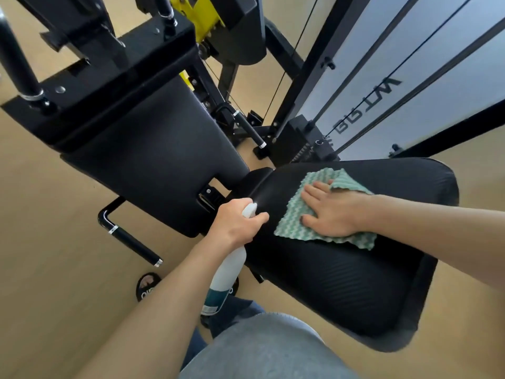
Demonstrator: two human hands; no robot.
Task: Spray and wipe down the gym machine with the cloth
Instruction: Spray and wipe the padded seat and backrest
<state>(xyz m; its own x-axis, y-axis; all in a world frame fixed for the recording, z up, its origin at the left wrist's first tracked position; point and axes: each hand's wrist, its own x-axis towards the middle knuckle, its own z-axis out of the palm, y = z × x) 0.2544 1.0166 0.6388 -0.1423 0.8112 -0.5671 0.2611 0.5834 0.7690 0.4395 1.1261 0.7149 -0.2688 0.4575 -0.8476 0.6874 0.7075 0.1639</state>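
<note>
Right grip (332, 212) lies flat, fingers spread, on the cloth (293, 214), frame centre; limp, so press it with your palm.

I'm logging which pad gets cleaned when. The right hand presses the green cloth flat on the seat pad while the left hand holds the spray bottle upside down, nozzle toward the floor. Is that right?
Not quite. The head view shows the left hand gripping the spray bottle upright, nozzle at the top beside the seat pad. The rest holds: the right hand presses the green cloth flat on that pad.
</note>
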